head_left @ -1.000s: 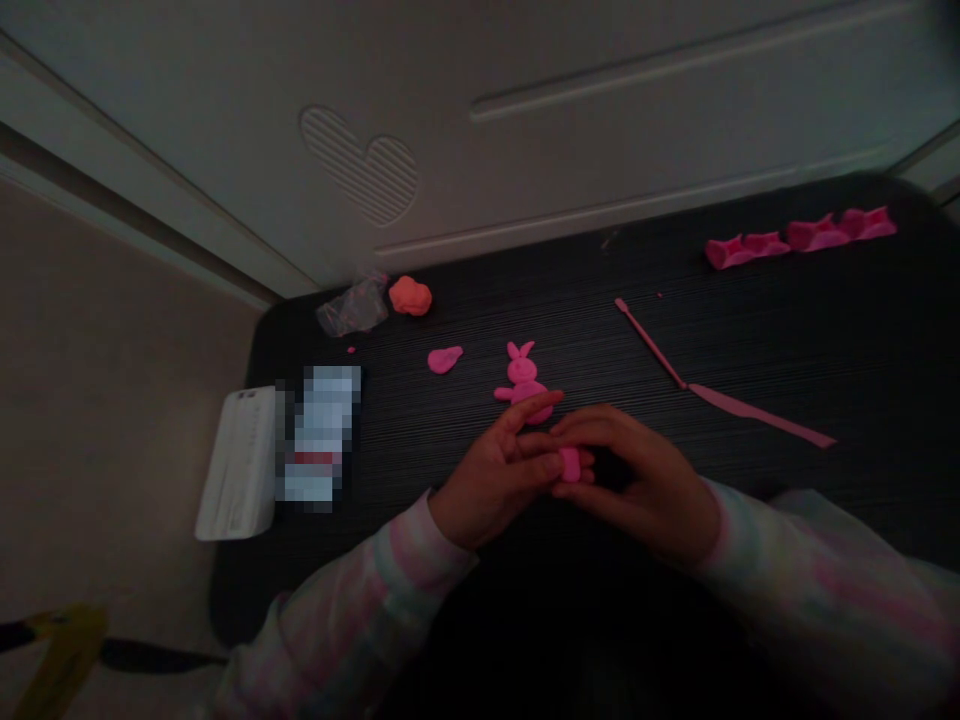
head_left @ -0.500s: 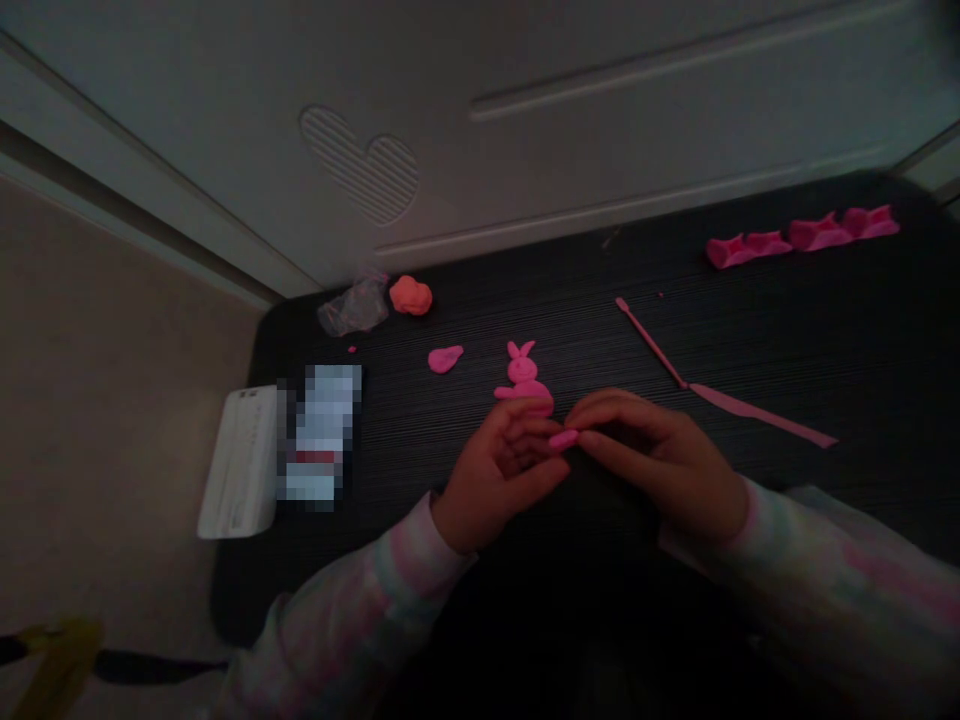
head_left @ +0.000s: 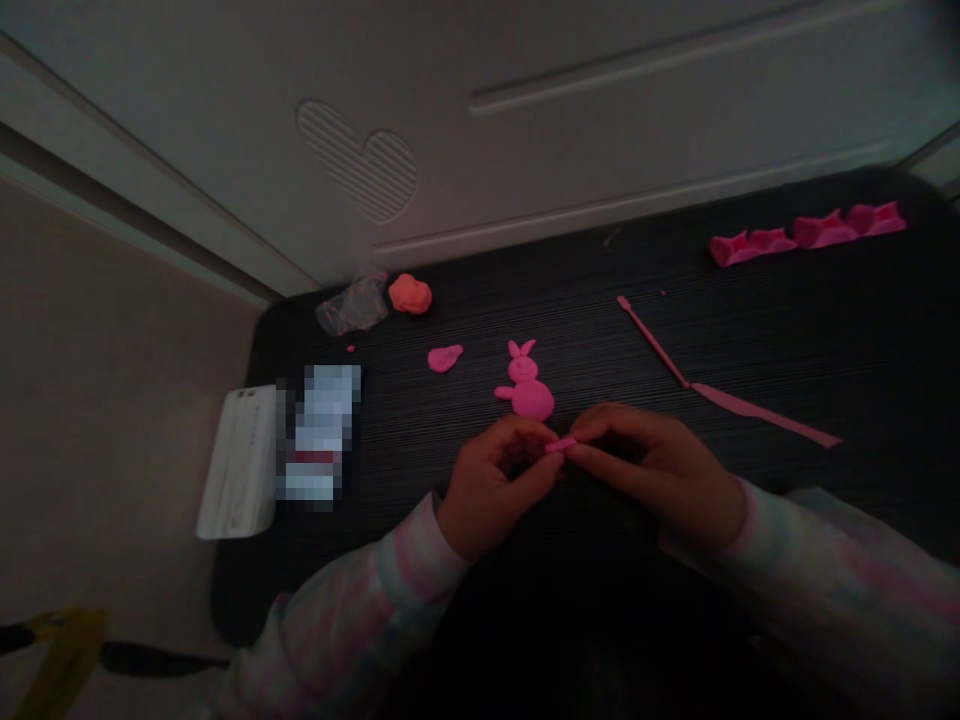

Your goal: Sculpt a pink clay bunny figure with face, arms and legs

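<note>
Between the fingertips of both hands is a small, elongated piece of pink modelling clay (head_left: 559, 445). My left hand (head_left: 499, 485) pinches its left end, and my right hand (head_left: 660, 465) pinches its right end. Just beyond the fingers a pink clay rabbit (head_left: 532, 399) lies flat, with two ears, a round head, a round body and one arm on its left side. To the left of the rabbit lies a flattened pink clay lump (head_left: 445, 358). On the right are two thin pink modelling tools, one a narrow stick (head_left: 652, 340) and one a flat blade (head_left: 761, 412).
An orange clay lump (head_left: 410, 294) sits beside a crumpled clear plastic bag (head_left: 354, 303) at the back left. A blurred-out phone-like object (head_left: 324, 430) and a white box (head_left: 238, 462) lie on the left. Pink moulded cups (head_left: 825, 230) stand in a row along the dark table's back right.
My left fingers have closed in on the clay piece, which both hands now pinch. The left hand has shifted slightly down and right, uncovering the rabbit's body.
</note>
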Motion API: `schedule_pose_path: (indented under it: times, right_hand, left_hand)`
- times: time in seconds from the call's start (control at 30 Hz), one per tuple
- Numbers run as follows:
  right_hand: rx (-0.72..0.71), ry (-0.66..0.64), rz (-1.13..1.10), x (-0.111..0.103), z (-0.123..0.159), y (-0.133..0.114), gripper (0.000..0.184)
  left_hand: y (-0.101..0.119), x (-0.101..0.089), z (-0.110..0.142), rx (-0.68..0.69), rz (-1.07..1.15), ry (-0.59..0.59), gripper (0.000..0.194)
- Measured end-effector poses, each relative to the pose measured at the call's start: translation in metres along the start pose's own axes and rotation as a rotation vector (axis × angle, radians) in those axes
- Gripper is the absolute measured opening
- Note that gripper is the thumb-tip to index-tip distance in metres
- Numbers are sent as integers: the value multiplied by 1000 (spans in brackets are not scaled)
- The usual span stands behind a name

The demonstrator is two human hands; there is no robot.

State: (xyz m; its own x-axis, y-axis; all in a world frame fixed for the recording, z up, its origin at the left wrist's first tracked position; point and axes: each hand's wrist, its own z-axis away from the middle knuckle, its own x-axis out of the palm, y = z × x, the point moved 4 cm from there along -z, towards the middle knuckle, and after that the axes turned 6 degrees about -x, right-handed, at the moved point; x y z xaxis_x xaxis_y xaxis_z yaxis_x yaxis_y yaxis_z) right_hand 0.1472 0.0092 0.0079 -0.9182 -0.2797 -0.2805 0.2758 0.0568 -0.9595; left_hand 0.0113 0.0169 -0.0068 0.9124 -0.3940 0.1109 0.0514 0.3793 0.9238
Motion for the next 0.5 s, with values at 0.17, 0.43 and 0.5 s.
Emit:
schedule_pose_path:
  times: [0.17, 0.43, 0.5]
  right_hand:
    - [104, -33, -148, -2, -2, 0, 14]
    - [176, -23, -258, -4, -5, 1, 14]
    - [193, -41, -279, -1, -5, 1, 12]
  left_hand:
    - [0, 1, -1, -53, 59, -34, 9]
    - [1, 3, -3, -97, 145, -45, 12]
    - [1, 4, -3, -72, 150, -59, 13]
